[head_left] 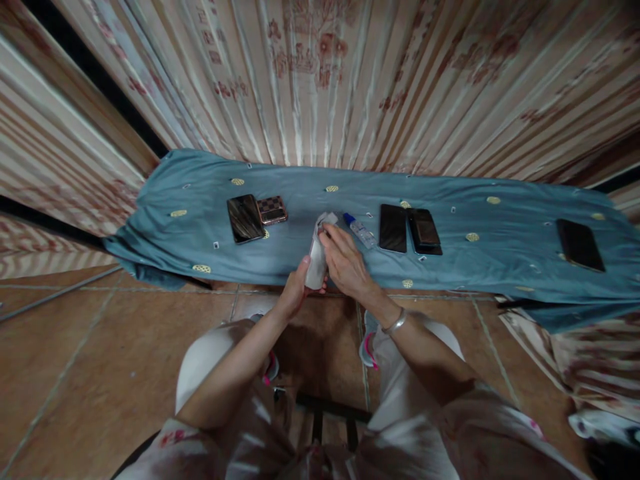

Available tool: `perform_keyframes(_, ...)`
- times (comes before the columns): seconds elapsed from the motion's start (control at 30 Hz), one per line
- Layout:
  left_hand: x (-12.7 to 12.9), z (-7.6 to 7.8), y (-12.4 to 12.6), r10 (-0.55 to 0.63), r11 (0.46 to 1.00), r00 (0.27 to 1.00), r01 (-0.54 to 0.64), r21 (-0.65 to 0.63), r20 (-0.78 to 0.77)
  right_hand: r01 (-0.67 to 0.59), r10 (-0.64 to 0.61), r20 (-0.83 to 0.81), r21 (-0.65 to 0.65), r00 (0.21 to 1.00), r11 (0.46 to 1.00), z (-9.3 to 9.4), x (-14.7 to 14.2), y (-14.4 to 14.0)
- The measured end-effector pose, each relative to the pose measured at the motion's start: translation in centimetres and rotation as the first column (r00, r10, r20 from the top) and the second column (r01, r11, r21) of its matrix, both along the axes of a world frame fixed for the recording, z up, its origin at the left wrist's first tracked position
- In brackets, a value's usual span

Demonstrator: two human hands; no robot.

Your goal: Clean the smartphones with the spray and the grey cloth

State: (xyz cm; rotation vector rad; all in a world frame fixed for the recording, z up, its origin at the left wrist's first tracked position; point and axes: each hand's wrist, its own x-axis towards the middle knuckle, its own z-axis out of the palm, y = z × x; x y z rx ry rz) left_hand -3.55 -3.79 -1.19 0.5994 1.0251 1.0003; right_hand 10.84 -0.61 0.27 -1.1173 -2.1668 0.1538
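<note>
Where the striped, flower-printed curtain (350, 80) hangs behind everything, a low tabletop stands under a blue-grey cloth (310, 260) dotted with small yellow rounds, set on a brown tiled floor (100, 347).

On the cloth, largest first: a black phone (580, 244) far right, well apart from the rest; a pair of dark phones right of centre, one flat and glossy (393, 228), the other in a thicker case (425, 231), touching side by side; a dark phone (245, 218) left of centre, with a checker-patterned phone (271, 209) just beside it.

Held item: a white phone-shaped object (317, 261), upright and slightly tilted, raised over the near edge of the cloth at centre. The left hand (295, 288) is closed around its lower end, thumb up its side. The right hand (345, 263) has its fingers bent over the top, pressing a pale wipe (324, 220) against it.

Small item: a clear bottle with a blue cap (359, 230), lying on the cloth just beyond the right hand.

A silver bangle (395, 324) sits on the right wrist.
</note>
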Motion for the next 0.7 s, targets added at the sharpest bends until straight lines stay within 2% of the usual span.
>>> perform_keyframes(0.13,-0.2,-0.1,0.4,0.057,0.998,0.998,-0.057,0.008,-0.01,-0.118,0.112,0.094,0.054,0.989,0.992,-0.3,-0.7,-0.8)
perform_keyframes(0.23,-0.2,-0.3,0.4,0.063,0.998,0.997,-0.063,0.019,-0.033,-0.157,0.143,0.126,0.109,0.982,0.982,-0.5,-0.6,-0.7)
perform_keyframes(0.33,0.0,-0.5,0.2,0.01,0.999,0.999,-0.008,0.035,-0.05,-0.099,0.09,0.081,0.116,0.993,0.988,-0.2,-0.2,0.0)
perform_keyframes(0.43,0.3,-0.5,-0.2,-0.031,0.999,0.998,0.032,0.016,-0.062,-0.026,0.025,0.024,0.057,0.999,0.998,0.1,0.4,0.6)
perform_keyframes(0.57,0.5,-0.5,-0.4,-0.037,0.999,0.997,0.038,0.005,-0.072,0.024,-0.025,-0.061,-0.015,0.998,1.0,0.1,0.7,1.1)
perform_keyframes(0.7,0.4,-0.4,-0.4,-0.043,0.999,0.997,0.044,0.014,-0.062,0.049,-0.049,-0.136,-0.01,0.989,0.999,-0.1,0.8,1.3)
